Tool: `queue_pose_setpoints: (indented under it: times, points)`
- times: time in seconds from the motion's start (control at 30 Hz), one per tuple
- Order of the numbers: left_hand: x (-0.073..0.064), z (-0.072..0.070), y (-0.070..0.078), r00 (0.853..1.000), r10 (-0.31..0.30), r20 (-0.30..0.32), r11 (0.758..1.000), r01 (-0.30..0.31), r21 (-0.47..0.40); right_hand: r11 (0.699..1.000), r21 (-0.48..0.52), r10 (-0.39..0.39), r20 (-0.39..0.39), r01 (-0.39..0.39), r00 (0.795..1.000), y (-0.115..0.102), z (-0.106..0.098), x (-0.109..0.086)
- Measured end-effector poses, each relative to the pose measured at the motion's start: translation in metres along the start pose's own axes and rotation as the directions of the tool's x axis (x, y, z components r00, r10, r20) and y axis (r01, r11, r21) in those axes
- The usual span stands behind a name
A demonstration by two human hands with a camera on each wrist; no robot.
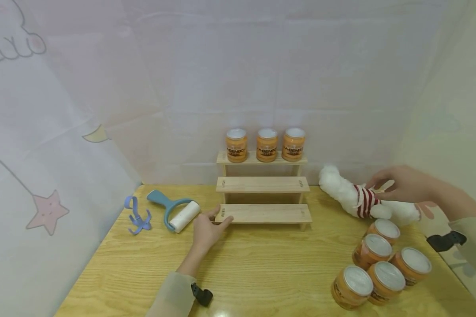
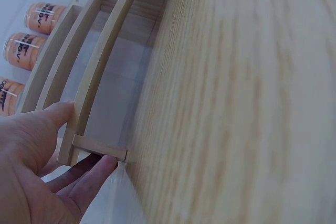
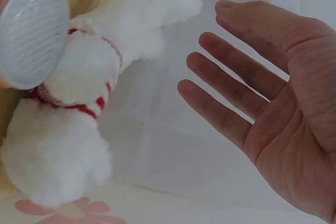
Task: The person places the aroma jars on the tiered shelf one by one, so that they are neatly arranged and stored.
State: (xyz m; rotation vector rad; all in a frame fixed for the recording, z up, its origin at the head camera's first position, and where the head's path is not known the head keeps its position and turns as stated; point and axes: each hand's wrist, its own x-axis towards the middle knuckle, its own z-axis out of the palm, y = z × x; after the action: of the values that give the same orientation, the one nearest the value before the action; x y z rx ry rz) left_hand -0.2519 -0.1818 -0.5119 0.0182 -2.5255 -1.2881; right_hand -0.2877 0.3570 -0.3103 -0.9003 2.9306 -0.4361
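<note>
My left hand (image 1: 207,230) grips the left end of the lowest tier of a three-step wooden display shelf (image 1: 263,213). In the left wrist view, its thumb (image 2: 60,113) lies against that tier's edge and other fingers reach the short leg below. Three orange cans (image 1: 267,145) with pale lids stand in a row on the top tier. At the right, my right hand (image 1: 410,187) is over a white plush toy (image 1: 343,191) with a red-and-white striped middle. The right wrist view shows that hand's fingers (image 3: 226,85) spread, apart from the toy and holding nothing.
Several more orange cans (image 1: 352,287) stand grouped at the table's right front, close to the plush toy. Left of the shelf lie a blue-handled lint roller (image 1: 185,216) and a small purple-blue hook stand (image 1: 139,219). A pale cloth (image 1: 238,66) hangs behind the wooden table (image 1: 269,273).
</note>
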Motion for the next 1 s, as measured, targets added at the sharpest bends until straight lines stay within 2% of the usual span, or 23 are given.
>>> queue_pose_setpoints:
  times: [0.17, 0.3, 0.4, 0.63, 0.83, 1.0]
  points:
    - [0.000, 0.001, -0.001, 1.000, -0.004, 0.000, 1.000, 0.004, -0.001, 1.000, 0.004, 0.000, 0.003, 0.000, 1.000, 0.017, 0.012, -0.019]
    - [0.000, 0.001, -0.001, 1.000, -0.012, 0.002, 1.000, 0.012, 0.001, 0.998, -0.059, -0.017, -0.020, 0.016, 1.000, 0.027, 0.024, -0.031]
    - [0.000, 0.001, -0.001, 1.000, -0.020, 0.002, 1.000, 0.020, -0.002, 0.997, -0.067, -0.027, -0.032, 0.025, 0.999, 0.032, 0.030, -0.038]
    - [0.000, 0.001, 0.000, 1.000, -0.005, -0.001, 1.000, 0.005, 0.010, 0.988, 0.142, -0.072, 0.036, 0.067, 0.997, 0.041, 0.042, -0.049]
    - [0.000, 0.000, 0.001, 1.000, -0.025, 0.003, 1.000, 0.025, 0.004, 0.991, 0.112, -0.069, 0.016, 0.067, 0.998, 0.039, 0.049, -0.054]
    - [0.001, 0.001, 0.000, 1.000, -0.029, 0.001, 1.000, 0.029, -0.002, 0.984, 0.160, -0.090, 0.084, 0.076, 0.992, 0.035, 0.053, -0.056]
